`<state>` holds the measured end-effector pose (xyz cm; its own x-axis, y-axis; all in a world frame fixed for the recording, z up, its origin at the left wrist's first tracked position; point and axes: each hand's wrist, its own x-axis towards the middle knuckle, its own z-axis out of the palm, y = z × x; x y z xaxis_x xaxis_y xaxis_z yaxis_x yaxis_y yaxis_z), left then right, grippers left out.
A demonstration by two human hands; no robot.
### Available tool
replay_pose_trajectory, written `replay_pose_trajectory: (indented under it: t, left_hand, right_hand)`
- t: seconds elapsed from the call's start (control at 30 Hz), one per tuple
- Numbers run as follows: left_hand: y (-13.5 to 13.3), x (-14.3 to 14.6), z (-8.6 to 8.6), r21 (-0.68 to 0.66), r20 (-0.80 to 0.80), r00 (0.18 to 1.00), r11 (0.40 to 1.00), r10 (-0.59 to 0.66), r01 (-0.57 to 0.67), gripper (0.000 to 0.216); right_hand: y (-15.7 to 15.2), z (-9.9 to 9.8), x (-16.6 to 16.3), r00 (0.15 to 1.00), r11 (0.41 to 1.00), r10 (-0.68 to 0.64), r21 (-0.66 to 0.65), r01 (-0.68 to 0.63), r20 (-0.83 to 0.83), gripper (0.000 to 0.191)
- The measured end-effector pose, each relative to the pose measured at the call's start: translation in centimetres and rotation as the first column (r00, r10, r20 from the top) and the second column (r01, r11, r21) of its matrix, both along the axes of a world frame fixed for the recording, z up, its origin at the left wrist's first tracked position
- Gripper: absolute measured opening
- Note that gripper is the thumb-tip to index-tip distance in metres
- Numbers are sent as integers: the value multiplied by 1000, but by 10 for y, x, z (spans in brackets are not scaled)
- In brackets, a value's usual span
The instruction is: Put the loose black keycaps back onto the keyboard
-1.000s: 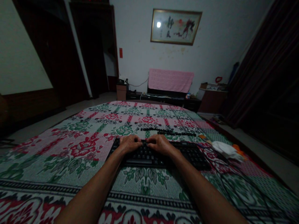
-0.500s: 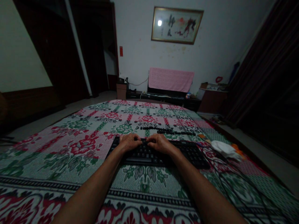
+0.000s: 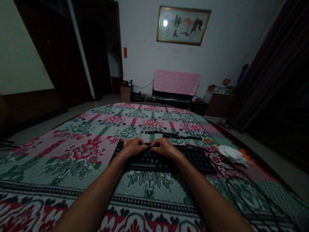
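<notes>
On flowered cloth [image 3: 87, 151] lies a long black keyboard [image 3: 154, 159], dark-keyed throughout.

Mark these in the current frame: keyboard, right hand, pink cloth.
Keyboard [image 3: 151, 158]: head view, middle of its key area.
Right hand [image 3: 165, 148]: head view, back of the hand.
Pink cloth [image 3: 177, 82]: head view, middle of its front.
</notes>
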<state>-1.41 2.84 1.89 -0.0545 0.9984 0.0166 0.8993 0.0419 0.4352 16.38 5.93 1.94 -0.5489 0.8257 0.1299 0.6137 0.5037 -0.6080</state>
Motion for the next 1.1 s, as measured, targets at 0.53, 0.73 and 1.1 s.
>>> replay_pose_trajectory:
  t: [0.53,0.73,1.1]
  left_hand:
    - [-4,13,3,-9,-81,995,998,63,-64,48]
    - [-5,13,3,1,-76,995,998,63,-63,48]
    - [-5,16,4,-13,-79,993,996,91,-92,46]
  right_hand:
    - [3,0,5,989,992,104,-64,-112,-108,19]
    - [7,-3,8,992,994,91,-56,-96,-86,21]
    - [3,1,9,993,993,105,-42,-107,-44,19]
